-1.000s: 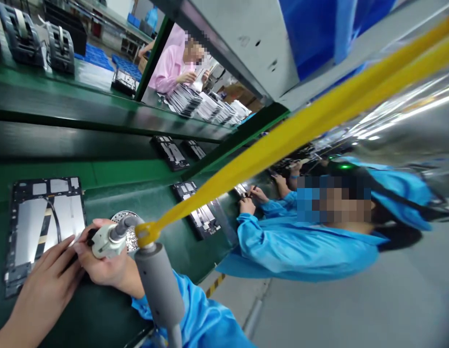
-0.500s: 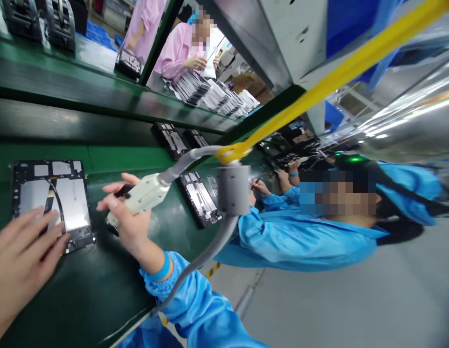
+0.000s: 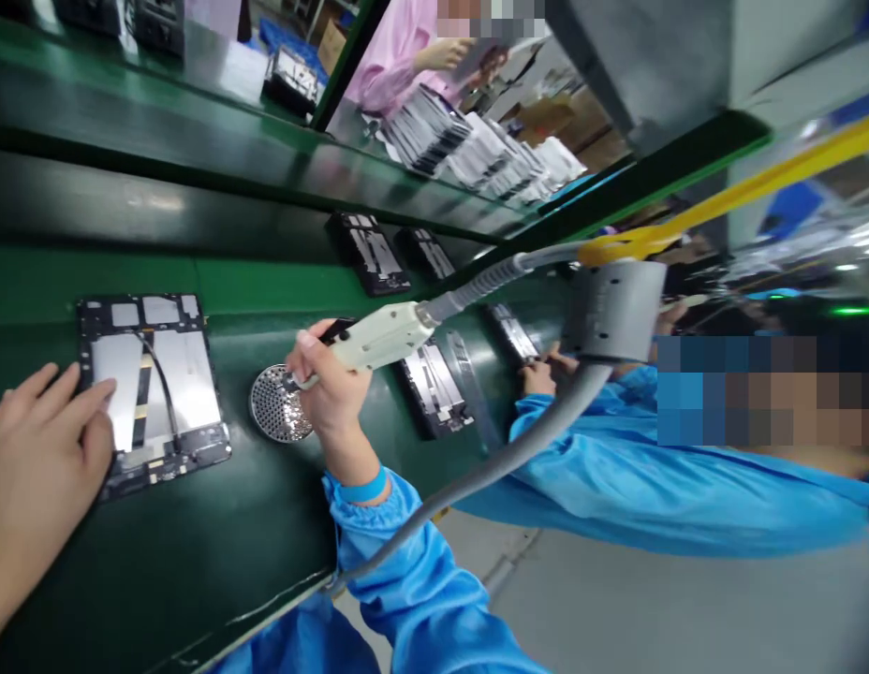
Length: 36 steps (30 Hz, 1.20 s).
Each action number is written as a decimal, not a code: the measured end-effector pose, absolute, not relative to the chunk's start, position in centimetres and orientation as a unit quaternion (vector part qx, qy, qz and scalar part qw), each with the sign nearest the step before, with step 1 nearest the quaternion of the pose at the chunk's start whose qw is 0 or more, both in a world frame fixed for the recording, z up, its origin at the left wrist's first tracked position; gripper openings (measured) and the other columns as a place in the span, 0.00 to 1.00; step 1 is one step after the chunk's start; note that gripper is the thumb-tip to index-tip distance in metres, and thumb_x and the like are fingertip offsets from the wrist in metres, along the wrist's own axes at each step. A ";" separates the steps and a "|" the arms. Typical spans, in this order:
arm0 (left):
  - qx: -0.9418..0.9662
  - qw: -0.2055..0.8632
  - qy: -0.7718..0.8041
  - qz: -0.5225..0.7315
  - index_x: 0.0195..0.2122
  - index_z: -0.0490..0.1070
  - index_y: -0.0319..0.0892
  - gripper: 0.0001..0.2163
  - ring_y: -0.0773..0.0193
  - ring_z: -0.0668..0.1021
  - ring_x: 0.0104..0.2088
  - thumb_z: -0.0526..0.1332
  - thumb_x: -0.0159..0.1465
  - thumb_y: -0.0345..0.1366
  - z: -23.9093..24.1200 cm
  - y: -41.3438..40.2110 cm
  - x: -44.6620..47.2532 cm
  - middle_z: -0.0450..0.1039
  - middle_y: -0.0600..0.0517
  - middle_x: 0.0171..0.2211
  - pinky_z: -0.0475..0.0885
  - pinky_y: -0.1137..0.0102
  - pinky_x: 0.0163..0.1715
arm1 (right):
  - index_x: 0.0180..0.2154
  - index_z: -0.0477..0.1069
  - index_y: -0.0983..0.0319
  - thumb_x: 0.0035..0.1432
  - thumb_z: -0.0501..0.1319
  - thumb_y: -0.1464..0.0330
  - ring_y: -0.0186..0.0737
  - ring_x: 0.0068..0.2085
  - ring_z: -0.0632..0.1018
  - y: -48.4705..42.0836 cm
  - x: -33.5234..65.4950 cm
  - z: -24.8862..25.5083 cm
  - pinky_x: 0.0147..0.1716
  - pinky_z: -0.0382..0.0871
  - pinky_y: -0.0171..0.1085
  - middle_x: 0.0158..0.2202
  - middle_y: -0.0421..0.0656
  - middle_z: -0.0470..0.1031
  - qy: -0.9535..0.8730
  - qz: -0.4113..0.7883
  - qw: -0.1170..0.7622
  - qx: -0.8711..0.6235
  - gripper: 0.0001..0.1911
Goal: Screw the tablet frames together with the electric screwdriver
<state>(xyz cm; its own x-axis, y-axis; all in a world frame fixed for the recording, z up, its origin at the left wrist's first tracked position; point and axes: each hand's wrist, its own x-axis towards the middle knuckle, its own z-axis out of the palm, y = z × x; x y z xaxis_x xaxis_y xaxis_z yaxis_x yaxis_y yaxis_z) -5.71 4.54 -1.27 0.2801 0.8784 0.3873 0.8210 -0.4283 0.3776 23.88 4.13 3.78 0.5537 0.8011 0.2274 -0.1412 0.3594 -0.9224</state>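
Note:
On the green bench lies an opened tablet (image 3: 196, 374), showing silver plates, a black cable and a dark frame. My left hand (image 3: 51, 449) rests along its left edge, fingers stretched out and fingertips on the silver part. My right hand (image 3: 332, 393) is wrapped round a pale electric screwdriver (image 3: 382, 339), whose cord runs up to the right. The screwdriver's tip end points at a round dish (image 3: 266, 402) of small screws, right of the tablet. My right hand covers part of the dish, so I cannot tell whether the tip touches a screw.
More opened tablets (image 3: 434, 384) lie to the right, near a co-worker in a blue sleeve (image 3: 589, 459). A grey cylinder (image 3: 613, 309) hangs from a yellow strap (image 3: 758, 192). Behind the ledge, a person in pink stands by stacked panels (image 3: 434, 131).
My left hand has slid from the tablet's middle to its left edge. My right hand has shifted with the screwdriver, and the screw dish has come into view. The camera view has shifted too.

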 end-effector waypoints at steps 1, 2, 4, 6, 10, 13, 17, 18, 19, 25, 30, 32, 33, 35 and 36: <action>0.801 0.055 0.532 0.270 0.54 0.82 0.37 0.20 0.34 0.72 0.71 0.53 0.78 0.41 -1.1 4.2 -5.4 0.77 0.33 0.63 0.67 0.32 0.69 | 0.34 0.71 0.58 0.52 0.75 0.61 0.28 0.16 0.65 4.2 24.2 3.6 0.21 0.67 0.34 0.15 0.25 0.60 -0.348 0.308 0.747 -0.476 0.16; 0.803 0.061 0.530 0.265 0.54 0.82 0.37 0.19 0.34 0.71 0.72 0.53 0.78 0.40 -0.9 3.9 -5.3 0.77 0.33 0.63 0.68 0.33 0.69 | 0.36 0.71 0.58 0.51 0.74 0.61 0.28 0.16 0.65 4.4 24.4 3.4 0.21 0.67 0.34 0.15 0.25 0.60 -0.345 0.302 0.747 -0.482 0.16; 0.807 0.073 0.525 0.261 0.54 0.81 0.37 0.19 0.35 0.71 0.72 0.52 0.78 0.39 -0.7 3.7 -5.3 0.76 0.32 0.62 0.70 0.37 0.69 | 0.38 0.70 0.57 0.51 0.72 0.62 0.28 0.16 0.64 4.6 24.5 2.9 0.22 0.68 0.34 0.15 0.24 0.60 -0.342 0.301 0.743 -0.490 0.15; 0.806 0.080 0.523 0.264 0.54 0.81 0.39 0.18 0.37 0.72 0.70 0.52 0.78 0.39 -0.6 3.8 -5.5 0.77 0.34 0.61 0.73 0.40 0.67 | 0.37 0.69 0.57 0.50 0.71 0.64 0.28 0.16 0.65 4.8 24.5 2.3 0.22 0.67 0.34 0.15 0.24 0.60 -0.338 0.305 0.738 -0.498 0.14; 0.801 0.087 0.519 0.286 0.51 0.80 0.41 0.17 0.39 0.76 0.65 0.53 0.78 0.43 -0.4 4.5 -5.8 0.79 0.37 0.57 0.75 0.42 0.64 | 0.35 0.68 0.57 0.49 0.69 0.66 0.29 0.16 0.65 5.1 24.5 1.5 0.22 0.66 0.35 0.15 0.25 0.61 -0.329 0.295 0.731 -0.519 0.13; 0.802 0.096 0.516 0.284 0.51 0.80 0.40 0.19 0.39 0.76 0.65 0.53 0.79 0.44 -0.2 4.7 -5.9 0.79 0.37 0.57 0.74 0.43 0.64 | 0.36 0.70 0.57 0.48 0.69 0.66 0.29 0.16 0.66 5.3 24.7 1.3 0.23 0.66 0.35 0.15 0.25 0.62 -0.327 0.291 0.727 -0.529 0.13; 0.806 0.097 0.519 0.268 0.52 0.81 0.40 0.20 0.38 0.74 0.65 0.53 0.79 0.45 0.2 4.9 -6.2 0.79 0.37 0.58 0.74 0.41 0.64 | 0.38 0.71 0.58 0.50 0.69 0.67 0.29 0.17 0.66 5.3 24.9 1.0 0.23 0.66 0.35 0.16 0.25 0.62 -0.338 0.295 0.725 -0.522 0.13; 0.807 0.095 0.517 0.268 0.52 0.82 0.39 0.20 0.37 0.75 0.64 0.53 0.79 0.46 0.2 5.0 -6.2 0.79 0.36 0.57 0.75 0.41 0.63 | 0.38 0.71 0.58 0.50 0.69 0.67 0.29 0.16 0.66 5.3 24.8 0.9 0.23 0.66 0.35 0.15 0.25 0.62 -0.337 0.295 0.728 -0.519 0.13; 0.809 0.092 0.514 0.269 0.52 0.82 0.38 0.21 0.37 0.75 0.63 0.53 0.79 0.46 0.2 5.1 -6.3 0.79 0.36 0.57 0.76 0.40 0.62 | 0.38 0.71 0.58 0.50 0.69 0.67 0.29 0.16 0.67 5.3 24.8 0.8 0.23 0.66 0.35 0.15 0.25 0.62 -0.335 0.295 0.731 -0.516 0.13; 0.809 0.088 0.520 0.260 0.52 0.82 0.40 0.20 0.41 0.76 0.63 0.54 0.79 0.47 0.2 5.5 -6.6 0.80 0.39 0.58 0.75 0.45 0.64 | 0.34 0.68 0.57 0.49 0.68 0.66 0.28 0.16 0.66 5.5 24.8 0.6 0.23 0.66 0.35 0.16 0.26 0.63 -0.330 0.297 0.729 -0.521 0.12; 0.807 0.101 0.524 0.253 0.52 0.84 0.37 0.19 0.46 0.78 0.60 0.56 0.79 0.43 0.3 5.1 -6.1 0.81 0.41 0.56 0.75 0.49 0.64 | 0.33 0.69 0.57 0.49 0.69 0.68 0.28 0.16 0.64 3.4 23.8 3.5 0.22 0.66 0.34 0.15 0.26 0.62 -0.344 0.269 0.755 -0.490 0.10; 0.809 0.103 0.516 0.264 0.52 0.84 0.37 0.19 0.45 0.79 0.59 0.56 0.79 0.43 0.0 4.8 -5.9 0.81 0.40 0.56 0.76 0.50 0.61 | 0.35 0.71 0.56 0.51 0.69 0.69 0.28 0.15 0.63 1.9 22.3 5.0 0.22 0.66 0.34 0.16 0.25 0.60 -0.359 0.279 0.761 -0.462 0.09; 0.807 0.102 0.514 0.272 0.52 0.84 0.38 0.19 0.44 0.78 0.59 0.55 0.78 0.43 -0.3 4.8 -5.9 0.81 0.40 0.55 0.76 0.49 0.60 | 0.36 0.72 0.56 0.52 0.68 0.70 0.27 0.15 0.62 1.1 21.4 5.5 0.22 0.67 0.34 0.16 0.25 0.60 -0.370 0.301 0.755 -0.449 0.09; 0.805 0.103 0.513 0.281 0.52 0.85 0.39 0.20 0.43 0.78 0.59 0.55 0.77 0.43 -0.8 4.6 -5.7 0.81 0.39 0.55 0.77 0.48 0.59 | 0.37 0.74 0.56 0.54 0.69 0.70 0.27 0.15 0.63 -0.4 19.4 5.8 0.22 0.67 0.33 0.17 0.26 0.60 -0.390 0.358 0.733 -0.426 0.08; 0.803 0.104 0.513 0.285 0.52 0.85 0.39 0.20 0.43 0.78 0.59 0.55 0.77 0.43 -1.0 4.6 -5.7 0.81 0.39 0.55 0.77 0.48 0.59 | 0.38 0.74 0.55 0.55 0.69 0.71 0.27 0.16 0.64 -1.1 18.4 5.7 0.22 0.68 0.33 0.17 0.26 0.61 -0.398 0.389 0.718 -0.419 0.08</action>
